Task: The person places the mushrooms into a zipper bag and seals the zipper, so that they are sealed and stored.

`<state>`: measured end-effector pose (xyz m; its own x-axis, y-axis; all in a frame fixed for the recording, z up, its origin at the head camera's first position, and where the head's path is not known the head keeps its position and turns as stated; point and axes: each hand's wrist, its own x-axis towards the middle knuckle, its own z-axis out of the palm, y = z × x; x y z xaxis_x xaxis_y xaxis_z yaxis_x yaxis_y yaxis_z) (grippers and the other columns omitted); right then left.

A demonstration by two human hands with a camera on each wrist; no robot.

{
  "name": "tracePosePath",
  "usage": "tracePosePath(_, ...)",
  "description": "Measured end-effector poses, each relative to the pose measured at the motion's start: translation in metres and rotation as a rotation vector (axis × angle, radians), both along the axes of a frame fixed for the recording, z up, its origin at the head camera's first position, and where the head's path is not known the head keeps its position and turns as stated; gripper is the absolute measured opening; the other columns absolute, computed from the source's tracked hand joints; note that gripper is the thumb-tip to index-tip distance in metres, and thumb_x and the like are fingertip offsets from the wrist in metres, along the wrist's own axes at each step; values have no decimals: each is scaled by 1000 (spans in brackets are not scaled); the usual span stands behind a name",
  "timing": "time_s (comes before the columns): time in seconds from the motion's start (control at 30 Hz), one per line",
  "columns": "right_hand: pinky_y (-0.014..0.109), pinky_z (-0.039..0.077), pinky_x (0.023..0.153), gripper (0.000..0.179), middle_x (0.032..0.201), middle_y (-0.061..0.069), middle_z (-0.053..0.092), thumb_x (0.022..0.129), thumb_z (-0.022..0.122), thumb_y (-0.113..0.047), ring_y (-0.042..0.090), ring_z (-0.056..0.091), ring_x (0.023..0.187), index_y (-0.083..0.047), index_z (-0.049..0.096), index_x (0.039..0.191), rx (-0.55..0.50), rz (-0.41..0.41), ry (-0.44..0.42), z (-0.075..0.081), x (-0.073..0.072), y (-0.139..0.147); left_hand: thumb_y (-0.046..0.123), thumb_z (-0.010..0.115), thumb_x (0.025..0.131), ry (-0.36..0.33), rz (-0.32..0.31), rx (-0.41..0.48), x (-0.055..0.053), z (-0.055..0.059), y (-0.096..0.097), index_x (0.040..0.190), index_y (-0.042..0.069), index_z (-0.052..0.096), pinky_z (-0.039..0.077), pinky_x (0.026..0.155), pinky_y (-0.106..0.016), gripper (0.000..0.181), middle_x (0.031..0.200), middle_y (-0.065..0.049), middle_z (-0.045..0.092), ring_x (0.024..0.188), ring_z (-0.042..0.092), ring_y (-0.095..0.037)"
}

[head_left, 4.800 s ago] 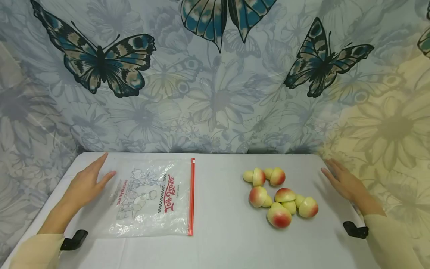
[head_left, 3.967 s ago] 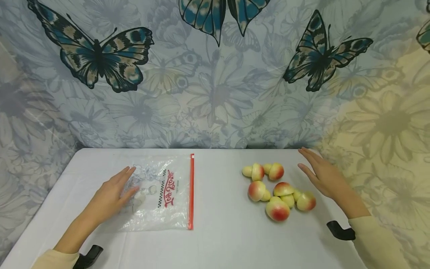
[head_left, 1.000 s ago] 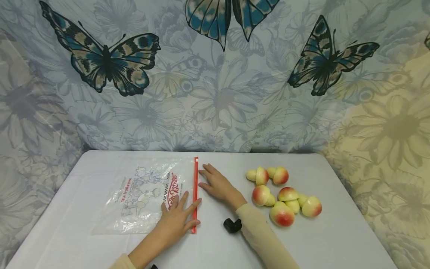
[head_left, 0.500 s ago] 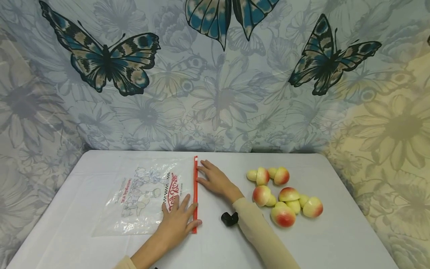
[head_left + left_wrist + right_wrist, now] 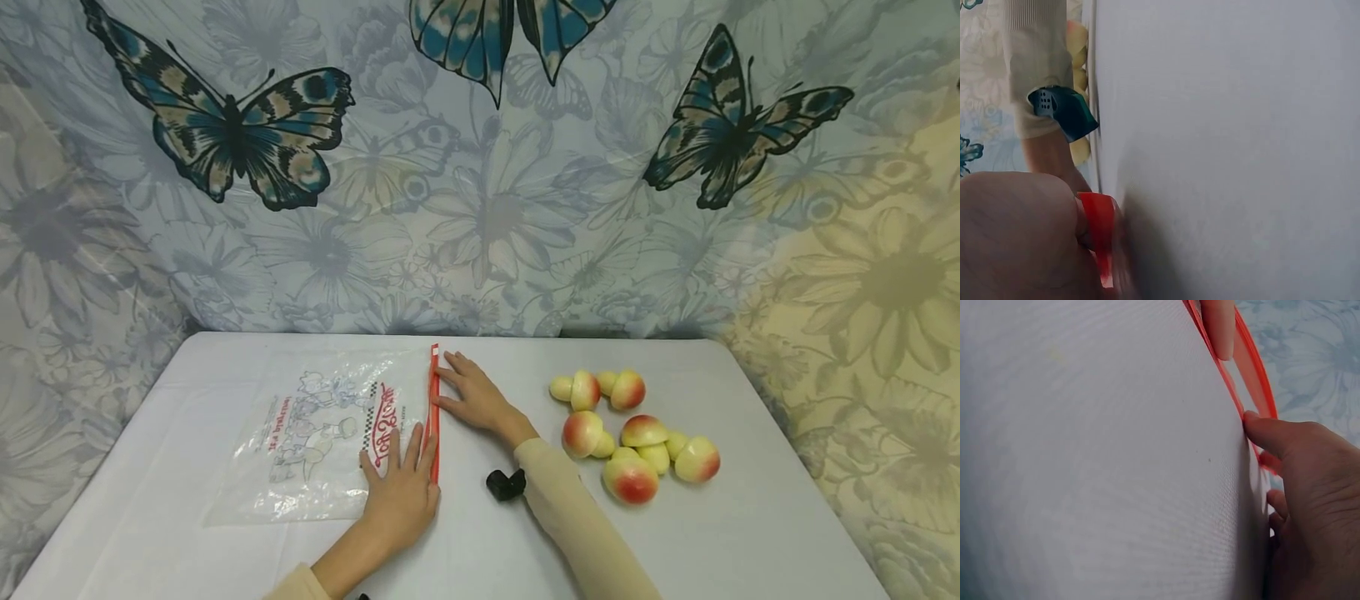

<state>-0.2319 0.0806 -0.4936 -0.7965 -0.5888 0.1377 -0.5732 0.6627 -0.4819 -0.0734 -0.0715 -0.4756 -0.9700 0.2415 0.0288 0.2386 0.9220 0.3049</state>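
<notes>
A clear plastic zip bag (image 5: pixel 315 450) with blue drawings and red lettering lies flat, its red-edged mouth facing right. My left hand (image 5: pixel 401 500) lies over the near part of that edge. In the right wrist view, one left digit sits between the two red strips (image 5: pixel 1259 375), and the upper strip arches off the lower. The left hand seems to pinch the upper layer; its grip is partly hidden. My right hand (image 5: pixel 480 396) is at the far part of the mouth, fingers extended. Its thumb (image 5: pixel 1266 430) touches the lower strip.
Several yellow mushroom-shaped pieces with red-tinged caps (image 5: pixel 630 477) lie on the right of the white table (image 5: pixel 510 550). Butterfly-patterned cloth (image 5: pixel 495 250) hangs behind the table. A black wrist camera (image 5: pixel 506 485) sits below the right wrist.
Earlier both hands were apart at the table's sides. They came to the bag's red edge; over the last second the left thumb drew in, and the right hand shifted slightly left.
</notes>
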Motion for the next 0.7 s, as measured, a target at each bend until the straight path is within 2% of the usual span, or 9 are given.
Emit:
tracePosePath(0.27, 49, 20, 118, 57, 155, 18, 34, 95, 60, -37, 36, 24, 146, -3, 53, 140, 23, 11, -3, -1, -1, 0, 20, 50, 90, 5, -4, 19, -4, -2, -1, 147, 3, 42, 8, 101, -81, 61, 158, -12, 32, 143, 19, -50)
tracePosePath(0.47, 47, 17, 119, 58, 155, 17, 34, 94, 61, -39, 36, 24, 146, -6, 52, 141, 31, 14, -22, 3, 1, 2, 22, 57, 91, 96, 19, 93, -2, -8, -5, 147, 2, 41, 15, 99, -81, 62, 156, -11, 36, 141, 25, -50)
tracePosePath(0.6, 47, 16, 119, 58, 156, 16, 34, 93, 61, -39, 35, 23, 146, -8, 52, 142, 28, 4, -28, 4, 0, 2, 22, 65, 88, 168, 40, 125, -4, -9, -7, 148, 4, 41, 21, 95, -83, 67, 155, -11, 37, 139, 29, -49)
tracePosePath(0.7, 46, 16, 120, 59, 156, 14, 33, 93, 61, -41, 33, 23, 147, -8, 52, 142, 33, -9, -28, 4, -1, 1, 18, 66, 87, 192, 37, 98, -4, -8, -8, 143, 4, 49, 24, 92, -83, 61, 152, -9, 42, 137, 35, -47)
